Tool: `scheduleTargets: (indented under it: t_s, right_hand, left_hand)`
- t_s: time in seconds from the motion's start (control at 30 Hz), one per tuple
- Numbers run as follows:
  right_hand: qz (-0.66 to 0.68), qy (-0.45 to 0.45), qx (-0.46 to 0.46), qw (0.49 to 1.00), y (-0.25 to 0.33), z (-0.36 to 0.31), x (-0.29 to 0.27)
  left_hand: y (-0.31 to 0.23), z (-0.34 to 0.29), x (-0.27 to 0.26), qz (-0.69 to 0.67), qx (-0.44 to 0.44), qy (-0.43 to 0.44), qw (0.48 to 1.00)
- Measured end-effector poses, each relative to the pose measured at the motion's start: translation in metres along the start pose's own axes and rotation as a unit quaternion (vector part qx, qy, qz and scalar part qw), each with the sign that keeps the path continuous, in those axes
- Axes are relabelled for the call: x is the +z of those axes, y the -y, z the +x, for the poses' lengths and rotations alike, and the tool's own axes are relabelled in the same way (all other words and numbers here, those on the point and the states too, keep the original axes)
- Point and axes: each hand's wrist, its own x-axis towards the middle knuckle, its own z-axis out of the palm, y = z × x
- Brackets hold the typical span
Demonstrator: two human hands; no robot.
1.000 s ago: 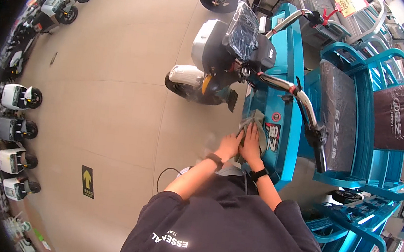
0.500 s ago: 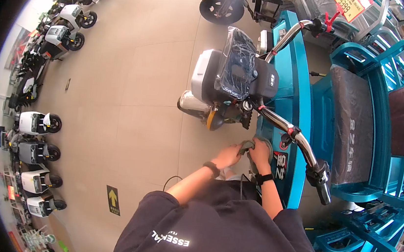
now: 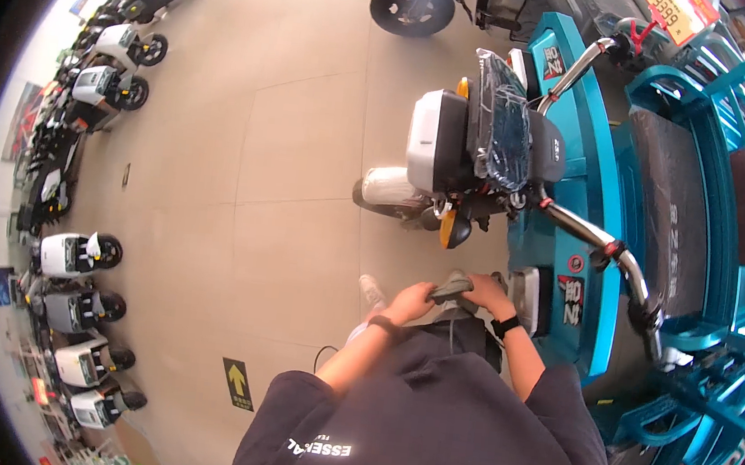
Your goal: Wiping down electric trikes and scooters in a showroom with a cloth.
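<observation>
A grey-green cloth (image 3: 451,287) is stretched between my two hands, low in front of my body. My left hand (image 3: 411,302) has its fingers closed on the cloth's left end. At the other end, my right hand (image 3: 488,295) grips it too, close to a light-coloured lamp (image 3: 525,301) on the teal front panel (image 3: 599,284) of an electric tricycle. Both hands appear apart from the panel. Beyond them are the tricycle's grey headlight housing (image 3: 437,139), a display wrapped in clear plastic (image 3: 502,124), the chrome handlebar (image 3: 586,226) and an orange turn signal (image 3: 448,227).
The plastic-covered seat (image 3: 661,204) and teal rails stand to the right. Another vehicle's front wheel (image 3: 412,5) is at the far side. Parked scooters (image 3: 80,254) line the left. A floor sticker with a yellow arrow (image 3: 238,384) lies on the beige tiles.
My hands have drawn back from the teal panel toward my body, bringing the cloth along. The lamp beside my right hand has come into sight. My view has shifted a little left.
</observation>
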Motion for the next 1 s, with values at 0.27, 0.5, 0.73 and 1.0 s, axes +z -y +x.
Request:
scheduleTargets:
  t_s: [0.27, 0.5, 0.73, 1.0]
  right_hand:
    - [0.007, 0.011, -0.079, 0.997, 0.112, 0.033, 0.027]
    - [0.037, -0.205, -0.111, 0.972, 0.202, 0.038, -0.011]
    - [-0.067, -0.564, -0.168, 0.806, 0.244, 0.039, -0.075]
    - [-0.164, -0.493, -0.005, 0.854, 0.209, 0.107, -0.078]
  left_hand:
    - [0.09, -0.052, -0.069, 0.039, -0.052, -0.105, 0.992]
    - [0.102, -0.032, -0.126, -0.156, -0.061, 0.022, 0.986]
    - [0.024, 0.026, -0.212, -0.151, 0.219, -0.216, 0.94]
    - [0.007, 0.082, -0.248, -0.125, 0.216, -0.242, 0.938]
